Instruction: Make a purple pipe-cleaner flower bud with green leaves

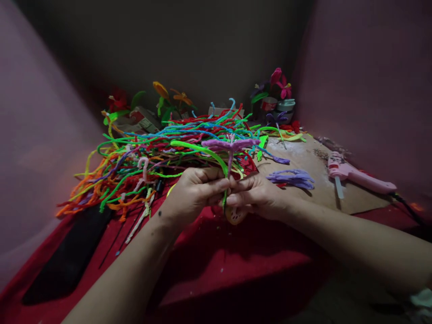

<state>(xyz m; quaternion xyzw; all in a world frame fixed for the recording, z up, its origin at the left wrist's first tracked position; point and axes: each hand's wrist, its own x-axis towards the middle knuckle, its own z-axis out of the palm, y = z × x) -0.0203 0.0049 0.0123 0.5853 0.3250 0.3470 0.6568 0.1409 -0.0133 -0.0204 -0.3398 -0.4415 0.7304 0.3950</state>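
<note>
So, biggest first: the red-covered surface (209,270) sits under everything, and both hands meet above it. The left hand (200,189) has thumb and fingers pinched at the stem (230,167), and the right hand (258,193) is closed on it from the other side, a touch lower. The purple-pink flower (245,144) tops that stem, upright in front of the heap, and a green strip (204,150) runs up and off to the left from the pinch.

My two cents on this grip: pin the strip and stem firmly together with one hand, use the other only to roll or snug things up, and pinch below the petals so they don't get crushed.

As for the rest, a huge tangle of fuzzy strands (202,128) lies right behind the hands and could easily snag the strip. Cardboard (357,202) is off to the right, a black case (67,261) on the left. A pink glue gun (361,177) rests on the cardboard; its cord could catch the right sleeve side. A lilac bundle (293,178) lies near the right hand. A little spotted yellow disc (234,217) shows just under the right fingers; can't tell if it's held.
</note>
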